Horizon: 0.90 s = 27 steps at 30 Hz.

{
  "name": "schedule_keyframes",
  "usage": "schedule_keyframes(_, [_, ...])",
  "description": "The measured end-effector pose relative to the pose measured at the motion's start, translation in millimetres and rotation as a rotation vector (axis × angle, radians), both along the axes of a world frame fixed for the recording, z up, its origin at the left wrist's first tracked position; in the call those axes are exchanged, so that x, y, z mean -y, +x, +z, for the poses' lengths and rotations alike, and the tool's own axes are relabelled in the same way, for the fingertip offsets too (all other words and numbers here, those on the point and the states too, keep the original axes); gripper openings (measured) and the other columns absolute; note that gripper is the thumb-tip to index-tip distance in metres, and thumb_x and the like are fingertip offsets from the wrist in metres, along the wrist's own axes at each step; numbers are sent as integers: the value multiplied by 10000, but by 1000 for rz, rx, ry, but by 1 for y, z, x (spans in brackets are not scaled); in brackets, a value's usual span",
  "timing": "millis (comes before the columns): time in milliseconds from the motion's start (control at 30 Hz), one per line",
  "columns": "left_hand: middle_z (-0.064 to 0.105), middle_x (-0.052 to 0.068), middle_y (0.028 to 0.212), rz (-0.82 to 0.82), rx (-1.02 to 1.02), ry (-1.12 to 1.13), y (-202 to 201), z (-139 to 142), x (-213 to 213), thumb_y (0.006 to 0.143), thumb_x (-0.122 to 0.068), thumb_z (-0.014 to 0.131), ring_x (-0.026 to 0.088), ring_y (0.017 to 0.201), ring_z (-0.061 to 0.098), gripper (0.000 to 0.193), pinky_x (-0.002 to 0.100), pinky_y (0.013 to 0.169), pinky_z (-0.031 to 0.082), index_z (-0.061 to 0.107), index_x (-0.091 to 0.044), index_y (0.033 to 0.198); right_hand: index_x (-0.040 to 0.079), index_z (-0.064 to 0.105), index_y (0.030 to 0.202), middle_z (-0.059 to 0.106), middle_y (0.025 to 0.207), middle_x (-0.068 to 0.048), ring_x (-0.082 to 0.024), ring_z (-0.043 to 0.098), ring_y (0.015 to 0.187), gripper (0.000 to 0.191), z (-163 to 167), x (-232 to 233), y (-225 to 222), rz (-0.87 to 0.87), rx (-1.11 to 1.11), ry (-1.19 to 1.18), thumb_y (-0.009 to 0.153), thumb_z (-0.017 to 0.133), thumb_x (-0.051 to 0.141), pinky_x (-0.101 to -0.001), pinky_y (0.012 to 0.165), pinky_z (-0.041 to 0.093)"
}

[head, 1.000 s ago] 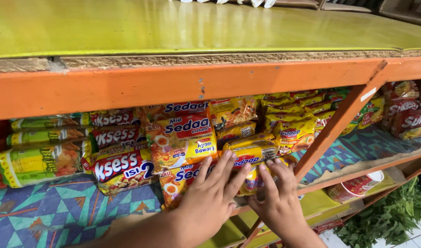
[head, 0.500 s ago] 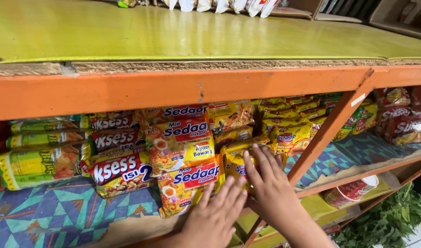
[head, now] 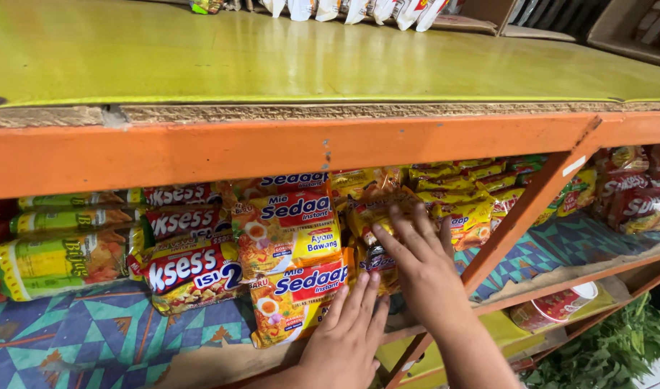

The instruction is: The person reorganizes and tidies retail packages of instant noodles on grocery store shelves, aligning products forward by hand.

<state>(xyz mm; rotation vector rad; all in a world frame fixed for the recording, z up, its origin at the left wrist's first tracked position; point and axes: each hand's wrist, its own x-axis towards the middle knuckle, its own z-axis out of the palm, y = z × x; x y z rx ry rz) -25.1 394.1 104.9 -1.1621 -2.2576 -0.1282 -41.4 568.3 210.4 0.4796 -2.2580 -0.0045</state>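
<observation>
Head view, item by item. Your right hand (head: 422, 268) lay flat with fingers spread on the yellow noodle packets (head: 373, 223) stacked at the middle of the lower shelf, pressing rather than closing; nothing was clamped in it. Your left hand (head: 348, 333) lay open just beside it and lower, fingertips touching the bottom edge of the orange-and-yellow noodle packet (head: 294, 292) at the front of the shelf; it gripped nothing either.

Above that packet: a second orange-and-yellow packet (head: 287, 229), lying on top of it.
To its left: red noodle packets (head: 189, 270), stacked, the front one tilted forward.
Further left: green and yellow packets (head: 52, 263), lying on their sides in a pile.
Beyond your right hand: more yellow packets (head: 460, 194) piled toward the back.
Far right, past the slanted orange brace (head: 532, 209): dark red packets (head: 643, 205).

Under all of these: a blue patterned liner (head: 78, 335) on the shelf board.
Overhead: the orange shelf beam (head: 272, 148), bearing a yellow-green board (head: 272, 57).
Bottom right: green leaves (head: 611, 353), lower down and well apart from your hands.
</observation>
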Motion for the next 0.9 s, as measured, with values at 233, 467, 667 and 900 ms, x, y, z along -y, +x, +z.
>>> schedule_keyframes(233, [315,289,1595,130,-13,-133,-9,16,-3,786,-480,669,408,1524,185,910,529,1211,7,425,56,1480,186,680,1275,594,1239,-130,-350,554,1237,527,-24,3,-9,128,-118,-280,787,705,-12,-546,1174,382])
schedule_keyframes(467, [410,264,1529,84,14,-150,-12,23,-4,773,-461,680,395,1481,251,883,541,1206,30,472,66,1451,151,688,1191,555,1120,-89,-318,536,1106,421,-30,1,-11,133,-207,-254,789,788,77,-529,1068,423])
schedule_keyframes(667, [408,285,1523,81,79,-177,-14,28,-3,797,-487,692,429,1494,231,808,549,1208,29,512,44,1379,117,710,1162,616,1084,-99,-337,567,1063,379,-22,8,-24,158,-209,-220,793,783,72,-462,949,486])
schedule_keyframes(900, [378,273,1544,94,94,-197,-12,35,-4,795,-486,697,408,1487,231,837,537,1203,26,500,60,1398,54,704,1100,651,1056,-109,-337,618,1046,372,-11,8,-29,250,-151,-199,733,716,-1,-443,939,531])
